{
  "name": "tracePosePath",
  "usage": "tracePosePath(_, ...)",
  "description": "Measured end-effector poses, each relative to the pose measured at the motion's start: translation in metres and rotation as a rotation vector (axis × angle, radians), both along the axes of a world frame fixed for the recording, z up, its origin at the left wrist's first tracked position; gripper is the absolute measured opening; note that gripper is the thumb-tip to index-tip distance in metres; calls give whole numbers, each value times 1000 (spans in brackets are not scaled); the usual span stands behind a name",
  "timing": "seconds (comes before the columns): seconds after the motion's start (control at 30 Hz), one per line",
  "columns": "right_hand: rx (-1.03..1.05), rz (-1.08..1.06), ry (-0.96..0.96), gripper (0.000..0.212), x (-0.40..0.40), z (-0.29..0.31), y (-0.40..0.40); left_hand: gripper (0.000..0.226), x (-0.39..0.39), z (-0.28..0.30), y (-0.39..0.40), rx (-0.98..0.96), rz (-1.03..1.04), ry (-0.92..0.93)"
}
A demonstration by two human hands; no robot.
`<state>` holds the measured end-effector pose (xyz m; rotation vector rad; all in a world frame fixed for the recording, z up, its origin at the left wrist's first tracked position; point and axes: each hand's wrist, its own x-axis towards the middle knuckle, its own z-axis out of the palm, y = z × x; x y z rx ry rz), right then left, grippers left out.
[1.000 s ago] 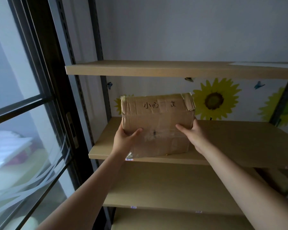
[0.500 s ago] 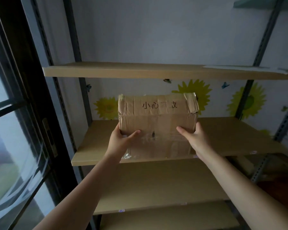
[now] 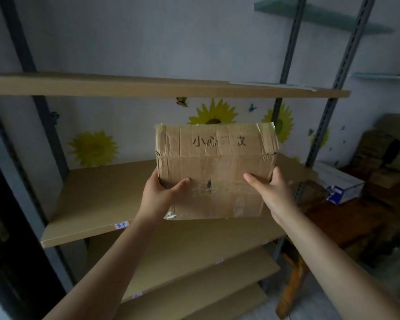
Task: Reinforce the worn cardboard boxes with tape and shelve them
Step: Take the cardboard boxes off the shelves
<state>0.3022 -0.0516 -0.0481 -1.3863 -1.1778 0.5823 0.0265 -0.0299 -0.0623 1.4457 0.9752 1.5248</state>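
Box (image 3: 214,172), worn cardboard, taped, held up in front of middle shelf (image 3: 97,199) | left hand (image 3: 158,198) grip clasping its lower left corner | right hand (image 3: 271,195) grip clasping its lower right edge | sunflower stickers (image 3: 94,148) on wall behind

Both hands, left (image 3: 162,197) and right (image 3: 271,195), hold a taped cardboard box (image 3: 215,167) at a shelf (image 3: 97,204).

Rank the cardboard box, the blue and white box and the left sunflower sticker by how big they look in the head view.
1. cardboard box, though it is nearest the camera.
2. blue and white box and left sunflower sticker: look alike, so not ranked.
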Motion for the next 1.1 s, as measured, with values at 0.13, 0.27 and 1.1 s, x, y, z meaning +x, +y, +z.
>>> tracePosePath(0.13,46,-53,29,54,29,-4,-25,46,28,1,-1,15,-58,42)
tracePosePath(0.27,90,-84,68,49,66,-6,-51,44,70,0,-3,26,-104,90)
tracePosePath(1.1,151,-818,74,74,229,-28,-269,61,359,-33,-60,24,-841,135)
